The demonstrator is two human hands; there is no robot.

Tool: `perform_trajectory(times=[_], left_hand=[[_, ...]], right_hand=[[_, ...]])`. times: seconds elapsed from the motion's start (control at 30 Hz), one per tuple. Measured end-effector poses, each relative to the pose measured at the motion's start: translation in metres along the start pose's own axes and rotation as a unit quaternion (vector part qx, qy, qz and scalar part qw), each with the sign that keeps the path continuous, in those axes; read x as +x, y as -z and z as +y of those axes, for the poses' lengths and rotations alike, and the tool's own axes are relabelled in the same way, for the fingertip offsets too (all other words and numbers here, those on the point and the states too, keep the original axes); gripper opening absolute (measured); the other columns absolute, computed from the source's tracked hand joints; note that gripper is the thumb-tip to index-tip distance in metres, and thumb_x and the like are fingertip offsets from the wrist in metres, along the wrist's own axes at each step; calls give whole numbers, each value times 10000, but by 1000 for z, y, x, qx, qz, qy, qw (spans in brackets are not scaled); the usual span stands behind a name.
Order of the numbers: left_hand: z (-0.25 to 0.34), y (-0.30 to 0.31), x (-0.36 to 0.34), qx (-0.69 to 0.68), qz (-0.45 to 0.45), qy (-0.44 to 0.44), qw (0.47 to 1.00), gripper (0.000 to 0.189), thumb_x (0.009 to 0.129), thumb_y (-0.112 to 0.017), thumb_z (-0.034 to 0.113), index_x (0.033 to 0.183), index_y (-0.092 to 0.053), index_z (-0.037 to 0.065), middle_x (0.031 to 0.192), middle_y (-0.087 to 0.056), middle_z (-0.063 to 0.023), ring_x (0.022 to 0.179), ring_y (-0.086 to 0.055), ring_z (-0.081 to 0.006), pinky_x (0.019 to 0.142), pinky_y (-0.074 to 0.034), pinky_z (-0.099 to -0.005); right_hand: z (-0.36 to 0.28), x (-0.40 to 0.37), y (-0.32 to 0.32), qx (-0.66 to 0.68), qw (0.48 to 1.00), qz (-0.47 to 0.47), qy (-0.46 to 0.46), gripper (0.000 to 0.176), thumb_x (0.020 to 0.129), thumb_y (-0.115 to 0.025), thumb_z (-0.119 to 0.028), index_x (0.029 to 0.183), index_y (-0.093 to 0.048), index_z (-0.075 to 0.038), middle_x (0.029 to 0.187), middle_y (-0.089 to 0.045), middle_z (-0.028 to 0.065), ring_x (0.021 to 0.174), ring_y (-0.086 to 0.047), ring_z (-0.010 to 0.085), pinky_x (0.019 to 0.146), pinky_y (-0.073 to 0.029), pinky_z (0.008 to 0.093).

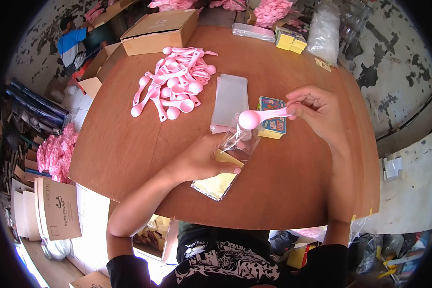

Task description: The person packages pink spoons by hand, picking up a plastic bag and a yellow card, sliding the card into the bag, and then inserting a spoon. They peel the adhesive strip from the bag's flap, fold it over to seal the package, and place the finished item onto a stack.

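Observation:
Between the thumb and fingers of my right hand (319,115) is the handle of a pink measuring spoon (249,119), its round bowl pointing left. My left hand (199,156) grips a clear plastic bag (245,146) with a pale yellow card (215,185) inside. The spoon's bowl overlaps the bag's upper end in this view. Just beyond lies a stack of flat clear bags (231,96). A blue-topped stack of cards (279,126) with yellow sides sits behind the spoon. Farther left is a loose heap of pink spoons (177,86).
A closed cardboard box (161,29) stands at the table's far left, and yellow card stacks (291,39) at the far right beside a large plastic roll (323,33). Another person (74,43) is at the upper left. Cartons (57,209) stand on the floor.

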State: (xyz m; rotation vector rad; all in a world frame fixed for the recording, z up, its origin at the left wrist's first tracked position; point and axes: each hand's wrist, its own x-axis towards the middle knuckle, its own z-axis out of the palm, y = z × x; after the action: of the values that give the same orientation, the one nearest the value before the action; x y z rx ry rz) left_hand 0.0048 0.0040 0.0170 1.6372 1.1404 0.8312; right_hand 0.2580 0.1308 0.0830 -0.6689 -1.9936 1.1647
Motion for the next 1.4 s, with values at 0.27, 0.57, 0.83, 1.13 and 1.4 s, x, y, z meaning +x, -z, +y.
perform_trajectory(times=[0.27,0.57,0.83,1.13,1.4], left_hand=[[-6,-6,-1,25,-3,-55,998,555,768,-814,83,1258,-556,44,1012,-636,-34,933,-639,-102,756,-534,-277],[-8,-6,-1,-36,-37,-16,999,482,822,-744,3,1259,-541,3,1067,-647,-47,912,-637,-79,740,-557,-233],[-13,-10,2,-139,-33,-15,990,525,825,-732,-26,1304,-518,-5,1088,-649,-61,939,-636,-106,820,-536,-266],[-7,-10,0,-184,4,-64,981,387,1040,-466,235,1324,-513,-23,1059,-674,-71,1006,-625,-125,905,-497,-293],[-9,-10,-3,-156,-17,-49,986,439,1062,-375,328,1225,-580,-23,1024,-670,-63,959,-607,-125,891,-480,-293]], right_hand=[[2,-2,-10,3,994,-99,-39,164,865,-682,20,1021,-645,53,890,-692,81,825,-669,110,700,-533,233],[2,-2,-24,33,995,-94,-28,176,913,-643,-41,1066,-638,46,927,-696,77,853,-667,110,731,-535,232],[9,0,-43,100,992,-37,-66,147,907,-653,-46,1025,-640,41,909,-694,71,795,-657,92,676,-531,222],[1,-13,-78,0,998,63,-7,193,816,-762,-41,942,-632,26,768,-700,76,680,-646,80,590,-500,210],[-9,-20,-86,-84,988,89,92,121,809,-763,-37,871,-666,0,793,-703,58,679,-652,79,593,-511,220]])
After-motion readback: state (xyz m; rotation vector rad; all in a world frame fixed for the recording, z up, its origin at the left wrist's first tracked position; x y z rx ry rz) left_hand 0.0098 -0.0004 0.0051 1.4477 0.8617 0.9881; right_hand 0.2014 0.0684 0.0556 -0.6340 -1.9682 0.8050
